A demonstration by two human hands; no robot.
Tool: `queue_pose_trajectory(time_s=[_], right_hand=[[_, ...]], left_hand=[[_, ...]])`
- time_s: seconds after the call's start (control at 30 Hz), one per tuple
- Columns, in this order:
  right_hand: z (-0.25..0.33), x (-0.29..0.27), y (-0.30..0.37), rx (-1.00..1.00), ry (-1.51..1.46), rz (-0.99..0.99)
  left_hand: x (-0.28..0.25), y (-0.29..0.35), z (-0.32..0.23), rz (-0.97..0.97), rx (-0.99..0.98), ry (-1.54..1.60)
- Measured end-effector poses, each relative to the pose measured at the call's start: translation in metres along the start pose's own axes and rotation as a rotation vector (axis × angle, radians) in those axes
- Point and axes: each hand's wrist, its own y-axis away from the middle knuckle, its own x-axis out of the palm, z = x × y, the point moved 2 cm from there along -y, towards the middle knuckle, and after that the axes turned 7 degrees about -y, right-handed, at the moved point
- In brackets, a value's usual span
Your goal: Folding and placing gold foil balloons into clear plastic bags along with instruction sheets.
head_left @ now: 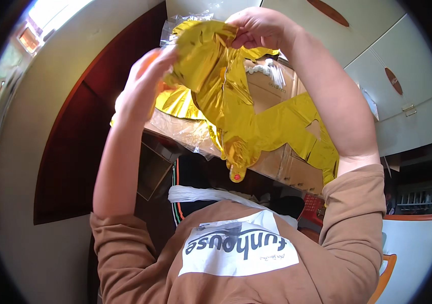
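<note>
A crumpled, flat gold foil balloon [236, 101] hangs in front of me, its rounded upper part raised. My right hand [262, 31] pinches its top edge between thumb and fingers. At the raised part's left edge is my left hand [147, 81], its fingers blurred but closed against the foil. A small rounded tab with a red dot [235, 176] hangs at the bottom. More gold foil stretches right over the boxes, and another fold lies behind my left hand. Whether all the foil is one piece, I cannot tell.
Brown cardboard boxes [264, 91] stand under the foil, with clear plastic wrapping [188, 129] along their near side. A bundle of white sticks or ties [275, 73] lies on top. Pale cabinets [378, 40] rise behind. A dark red wooden panel [74, 147] stands at left.
</note>
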Motion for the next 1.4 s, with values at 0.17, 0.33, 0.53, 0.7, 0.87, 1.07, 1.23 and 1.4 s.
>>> queue_pose_trajectory(time_s=[0.17,0.33,0.53,0.7,0.87,1.07,1.23,1.4], right_hand=[[0.034,0.008,0.031,-0.129,-0.104,0.099],[0.046,0.004,0.067,-0.201,-0.032,-0.14],[0.062,0.0,0.151,-0.295,0.125,-0.144],[0.054,-0.01,0.171,-0.32,0.072,-0.149],[0.045,-0.064,0.189,-0.396,0.08,-0.253],[-0.004,-0.029,0.142,-0.531,-0.252,-0.306],[-0.118,0.007,0.072,-0.394,-0.418,-0.248],[-0.195,0.031,0.052,-0.063,-0.76,-0.181]], left_hand=[[0.025,0.071,0.114,0.647,-0.413,0.942],[0.104,0.086,0.076,0.346,-0.694,1.569],[0.131,0.042,0.045,0.056,-0.528,1.568],[0.122,0.023,0.04,-0.044,-0.45,1.481],[0.105,-0.012,0.001,-0.157,-0.28,1.182],[0.008,-0.075,0.017,-0.071,0.054,0.494],[-0.012,-0.046,0.116,-0.306,-0.348,0.578],[0.004,-0.001,0.154,-0.389,-0.402,0.652]])
